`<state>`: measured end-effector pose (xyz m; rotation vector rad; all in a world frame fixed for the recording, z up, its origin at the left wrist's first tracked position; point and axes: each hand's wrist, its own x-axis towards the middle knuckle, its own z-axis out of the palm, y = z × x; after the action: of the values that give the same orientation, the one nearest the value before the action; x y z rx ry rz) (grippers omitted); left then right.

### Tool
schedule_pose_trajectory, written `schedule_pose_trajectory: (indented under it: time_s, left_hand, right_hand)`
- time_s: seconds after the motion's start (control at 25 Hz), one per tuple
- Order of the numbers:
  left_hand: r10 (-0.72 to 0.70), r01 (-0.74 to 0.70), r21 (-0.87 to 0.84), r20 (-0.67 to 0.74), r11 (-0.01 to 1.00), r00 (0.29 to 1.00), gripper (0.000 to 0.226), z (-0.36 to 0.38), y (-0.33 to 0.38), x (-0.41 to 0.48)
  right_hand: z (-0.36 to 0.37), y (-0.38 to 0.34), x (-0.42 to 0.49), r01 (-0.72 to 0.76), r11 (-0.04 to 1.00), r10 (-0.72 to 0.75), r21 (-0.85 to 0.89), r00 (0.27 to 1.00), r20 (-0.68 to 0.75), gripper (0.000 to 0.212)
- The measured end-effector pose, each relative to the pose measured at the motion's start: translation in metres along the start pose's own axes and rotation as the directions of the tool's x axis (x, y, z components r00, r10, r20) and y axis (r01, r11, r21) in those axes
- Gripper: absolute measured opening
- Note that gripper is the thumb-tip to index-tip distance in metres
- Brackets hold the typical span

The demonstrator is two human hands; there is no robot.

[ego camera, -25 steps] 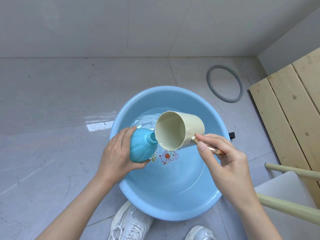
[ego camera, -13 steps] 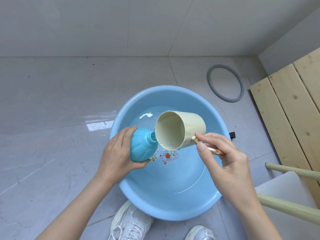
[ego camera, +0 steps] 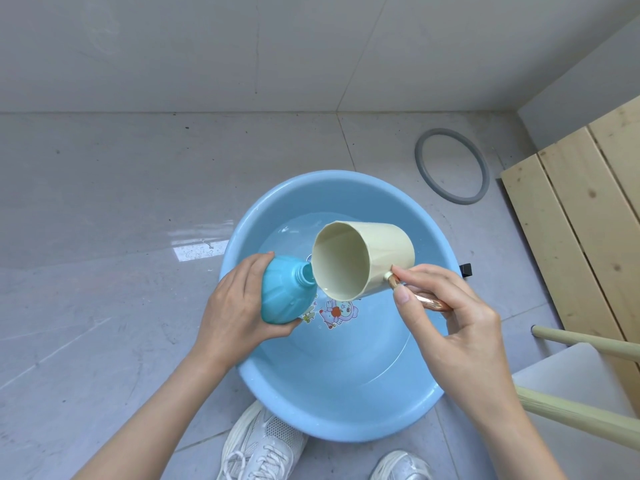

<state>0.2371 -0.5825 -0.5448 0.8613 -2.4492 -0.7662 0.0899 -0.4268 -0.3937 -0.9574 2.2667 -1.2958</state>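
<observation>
A light blue basin [ego camera: 398,420] stands on the floor with shallow water and a cartoon sticker on its bottom. Above it my left hand [ego camera: 235,306] grips a turquoise bottle [ego camera: 285,294], uncapped, its open neck pointing right at the rim of a cream cup [ego camera: 374,258]. The cup lies tilted on its side with its mouth toward me and the bottle. My right hand [ego camera: 453,327] pinches the cup's shiny copper-coloured handle [ego camera: 426,299]. The cup's inside looks pale; I cannot tell if liquid is in it.
A grey rubber ring [ego camera: 452,166] lies on the tiled floor behind the basin on the right. Pale wooden slats [ego camera: 585,216] stand at the right, with a white stool [ego camera: 585,386] on cream legs at lower right. My white sneakers [ego camera: 263,441] are below the basin.
The bottle's neck has moved up and closer to the cup's rim, with the bottle tipped a little more. Both hands stay in almost the same place.
</observation>
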Motion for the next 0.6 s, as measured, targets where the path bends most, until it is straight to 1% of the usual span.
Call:
schedule_pose_trajectory:
  time_s: [0.6]
  left_hand:
    - [-0.005,0.005,-0.004,-0.001,1.000,1.000,0.091,0.0003,-0.0004,-0.0002]
  right_hand:
    - [0.0003,-0.0034,0.0006,0.030,0.997,-0.030,-0.072,1.000,-0.007,0.028]
